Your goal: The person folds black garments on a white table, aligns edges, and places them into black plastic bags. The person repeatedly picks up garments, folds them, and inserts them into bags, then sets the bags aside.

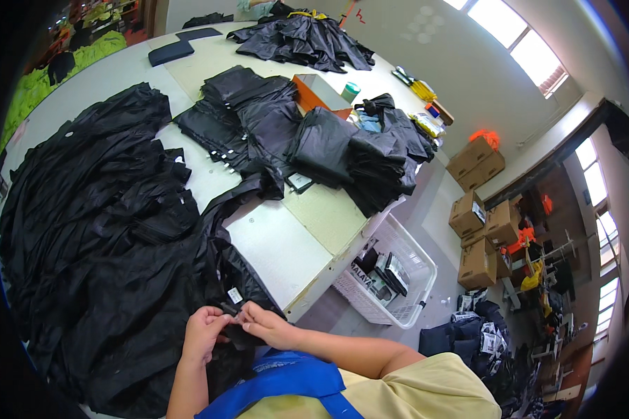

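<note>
A large black garment of thin, slightly shiny cloth lies spread in folds over the left side of the table, down to its near edge. At that edge my left hand pinches a bit of the black cloth between thumb and fingers. My right hand meets it from the right, its fingertips closed on the same small spot. Just beyond my fingers a small white label shows on the cloth. The exact bit between my fingertips is too small to make out.
Folded black garments are stacked farther along the white table, beside an orange-edged box. A white plastic basket with packets stands on the floor to the right. Cardboard boxes and a dark heap of bags lie farther right.
</note>
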Motion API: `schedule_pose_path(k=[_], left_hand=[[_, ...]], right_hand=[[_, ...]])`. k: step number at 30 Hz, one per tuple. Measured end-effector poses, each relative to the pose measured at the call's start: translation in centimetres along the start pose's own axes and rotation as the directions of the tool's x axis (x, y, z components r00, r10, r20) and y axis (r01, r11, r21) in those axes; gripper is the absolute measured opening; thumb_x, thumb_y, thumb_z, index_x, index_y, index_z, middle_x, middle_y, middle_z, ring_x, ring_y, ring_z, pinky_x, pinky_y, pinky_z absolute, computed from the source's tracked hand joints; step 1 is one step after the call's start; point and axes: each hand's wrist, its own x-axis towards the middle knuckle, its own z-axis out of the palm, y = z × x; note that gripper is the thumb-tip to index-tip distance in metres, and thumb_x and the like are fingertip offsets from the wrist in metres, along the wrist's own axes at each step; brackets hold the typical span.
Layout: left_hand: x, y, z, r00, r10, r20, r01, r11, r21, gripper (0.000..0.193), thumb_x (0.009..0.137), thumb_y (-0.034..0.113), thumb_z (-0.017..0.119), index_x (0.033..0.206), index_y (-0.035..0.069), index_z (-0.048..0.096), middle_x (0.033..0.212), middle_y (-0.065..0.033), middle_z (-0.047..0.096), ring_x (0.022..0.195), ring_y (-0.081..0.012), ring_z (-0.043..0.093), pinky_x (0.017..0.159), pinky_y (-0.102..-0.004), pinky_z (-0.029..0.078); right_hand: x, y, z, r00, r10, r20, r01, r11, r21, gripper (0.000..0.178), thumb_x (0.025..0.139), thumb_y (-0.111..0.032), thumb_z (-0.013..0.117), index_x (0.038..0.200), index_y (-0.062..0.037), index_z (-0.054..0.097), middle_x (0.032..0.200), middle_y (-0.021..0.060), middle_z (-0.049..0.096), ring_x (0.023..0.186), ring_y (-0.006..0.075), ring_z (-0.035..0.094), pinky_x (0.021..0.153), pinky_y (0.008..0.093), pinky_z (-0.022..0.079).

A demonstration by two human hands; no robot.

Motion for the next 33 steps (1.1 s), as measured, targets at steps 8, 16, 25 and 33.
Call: schedule_pose_path(k=[8,16,25,33], left_hand=[[0.0,-0.9,-0.3,0.997,0.074,-0.006,-0.074,0.996,-0.041,0.019,0.083,0.003,0.064,0.101,0.002,0.059,0.08,0.0,0.06,0.068,-0.0077,0.058,0.056,-0.0214,0.048],[-2.1,0.7,0.0,0.974,0.21,0.08,-0.184,0.95,-0.253,0.031,0.088,-0.002,0.055,0.119,0.0,0.056,0.098,0.0006,0.059,0.089,-0.0061,0.053,0.082,-0.0202,0.043],[-3.6,0.7,-0.3,0.965,0.242,0.102,-0.136,0.794,-0.593,0.043,0.084,-0.002,0.041,0.126,-0.003,0.047,0.11,-0.0086,0.061,0.101,-0.0146,0.058,0.093,-0.0287,0.045],[-3.7,0.1,-0.5,0.953,0.28,0.112,-0.121,0.697,-0.707,0.045,0.08,0.0,0.04,0.125,-0.003,0.045,0.111,-0.0119,0.061,0.102,-0.0176,0.059,0.095,-0.0301,0.045]], right_hand=[[0.8,-0.7,-1.2,0.993,-0.114,-0.017,0.111,0.986,-0.124,0.01,0.097,-0.008,0.048,0.104,-0.0053,0.042,0.1,0.0071,0.055,0.1,0.0182,0.06,0.083,0.0312,0.048],[0.5,-5.3,-2.7,0.958,0.048,-0.284,0.062,0.928,0.368,0.037,0.077,0.006,0.044,0.113,-0.0032,0.041,0.087,0.0127,0.06,0.063,0.0092,0.043,0.059,0.0207,0.035],[0.8,-6.3,-1.7,0.985,0.029,-0.168,0.044,0.909,0.415,0.036,0.098,-0.021,0.041,0.119,0.005,0.053,0.079,0.004,0.054,0.069,0.0086,0.043,0.063,0.0211,0.034],[0.7,-6.0,-1.1,0.978,-0.016,-0.209,0.001,0.997,-0.076,0.036,0.081,-0.008,0.07,0.113,0.0004,0.057,0.083,-0.0015,0.057,0.068,0.0035,0.043,0.063,0.0179,0.034]])
